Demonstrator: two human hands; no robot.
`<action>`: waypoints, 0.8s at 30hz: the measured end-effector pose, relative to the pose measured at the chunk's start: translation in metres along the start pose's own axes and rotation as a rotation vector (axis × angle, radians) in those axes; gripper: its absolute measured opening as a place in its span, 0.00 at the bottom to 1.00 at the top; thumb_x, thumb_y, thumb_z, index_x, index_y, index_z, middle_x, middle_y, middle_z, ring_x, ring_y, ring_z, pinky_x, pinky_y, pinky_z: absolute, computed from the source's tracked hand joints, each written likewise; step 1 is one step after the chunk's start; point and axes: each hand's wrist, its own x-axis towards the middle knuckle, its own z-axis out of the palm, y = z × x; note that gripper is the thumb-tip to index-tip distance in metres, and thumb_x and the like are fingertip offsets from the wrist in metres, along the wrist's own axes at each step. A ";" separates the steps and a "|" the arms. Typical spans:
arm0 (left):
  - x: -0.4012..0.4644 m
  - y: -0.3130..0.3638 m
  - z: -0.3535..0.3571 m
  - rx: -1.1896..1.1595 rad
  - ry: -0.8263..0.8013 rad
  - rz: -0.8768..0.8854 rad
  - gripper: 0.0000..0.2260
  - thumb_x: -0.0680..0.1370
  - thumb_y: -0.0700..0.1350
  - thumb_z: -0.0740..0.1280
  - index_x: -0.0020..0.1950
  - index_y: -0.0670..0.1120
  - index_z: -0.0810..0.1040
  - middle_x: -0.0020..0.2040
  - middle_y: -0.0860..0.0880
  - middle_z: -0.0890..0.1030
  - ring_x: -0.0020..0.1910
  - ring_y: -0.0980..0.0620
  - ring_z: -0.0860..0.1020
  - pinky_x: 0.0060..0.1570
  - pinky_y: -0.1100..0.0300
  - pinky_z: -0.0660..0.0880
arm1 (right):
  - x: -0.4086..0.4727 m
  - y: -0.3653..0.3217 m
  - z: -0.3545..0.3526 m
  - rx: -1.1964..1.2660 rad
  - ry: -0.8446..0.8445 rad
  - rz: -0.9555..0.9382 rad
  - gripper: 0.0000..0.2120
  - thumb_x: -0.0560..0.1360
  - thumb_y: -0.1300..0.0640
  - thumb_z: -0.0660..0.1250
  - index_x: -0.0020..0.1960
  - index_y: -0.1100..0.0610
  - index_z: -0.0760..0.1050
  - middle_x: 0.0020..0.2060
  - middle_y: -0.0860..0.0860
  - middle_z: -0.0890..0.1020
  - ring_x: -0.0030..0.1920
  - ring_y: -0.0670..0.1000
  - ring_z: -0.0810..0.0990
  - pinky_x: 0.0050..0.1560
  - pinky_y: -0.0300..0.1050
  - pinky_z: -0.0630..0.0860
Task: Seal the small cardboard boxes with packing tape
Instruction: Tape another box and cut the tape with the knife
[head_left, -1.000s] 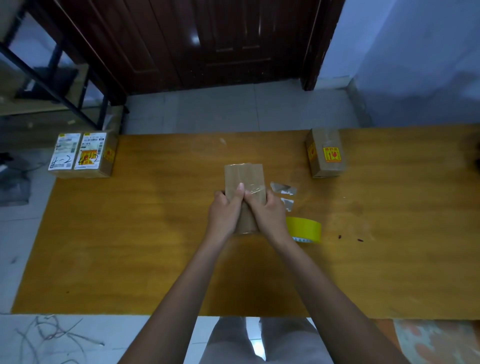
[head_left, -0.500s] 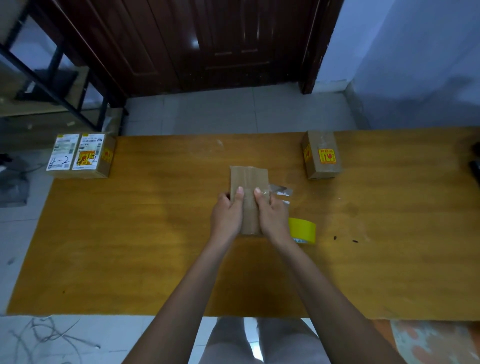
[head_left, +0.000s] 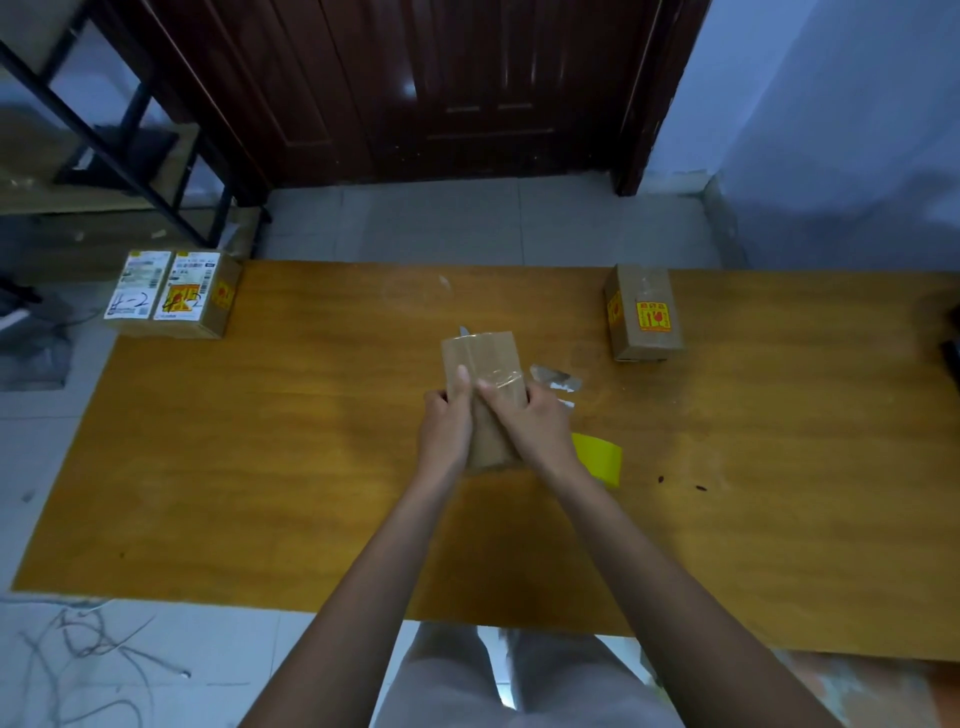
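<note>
In the middle of the yellow wooden desk (head_left: 260, 467) a small cardboard box (head_left: 480, 358) is held between both hands. The left hand (head_left: 444, 431) grips its left side, thumb lying on the top face. The right hand (head_left: 530, 426) grips the right side, thumb pressing on a strip of clear tape (head_left: 501, 376) across the box. A yellow tape roll (head_left: 600, 460) lies just beside the right wrist. Another small box with a red-yellow sticker (head_left: 644, 314) stands near the far right, and a labelled box (head_left: 174, 293) sits at the far left corner.
</note>
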 end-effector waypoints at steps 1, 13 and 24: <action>-0.001 0.001 0.000 0.011 0.023 0.004 0.31 0.74 0.68 0.62 0.62 0.43 0.72 0.57 0.45 0.80 0.53 0.46 0.80 0.56 0.45 0.77 | -0.002 0.001 0.001 0.012 0.008 -0.001 0.18 0.74 0.39 0.67 0.53 0.52 0.80 0.45 0.47 0.83 0.48 0.50 0.82 0.49 0.50 0.79; -0.007 0.004 -0.004 0.189 0.056 0.222 0.18 0.78 0.65 0.58 0.53 0.52 0.74 0.46 0.55 0.81 0.43 0.55 0.80 0.39 0.55 0.78 | -0.009 -0.006 -0.004 0.050 0.131 -0.063 0.21 0.79 0.40 0.60 0.55 0.56 0.80 0.46 0.50 0.85 0.45 0.47 0.82 0.46 0.45 0.79; -0.014 0.008 -0.015 -0.322 -0.112 -0.057 0.26 0.83 0.61 0.46 0.54 0.51 0.80 0.50 0.51 0.85 0.47 0.54 0.84 0.41 0.57 0.81 | -0.013 -0.018 0.000 0.177 0.102 0.007 0.25 0.84 0.44 0.49 0.54 0.56 0.81 0.52 0.52 0.83 0.55 0.52 0.80 0.57 0.49 0.75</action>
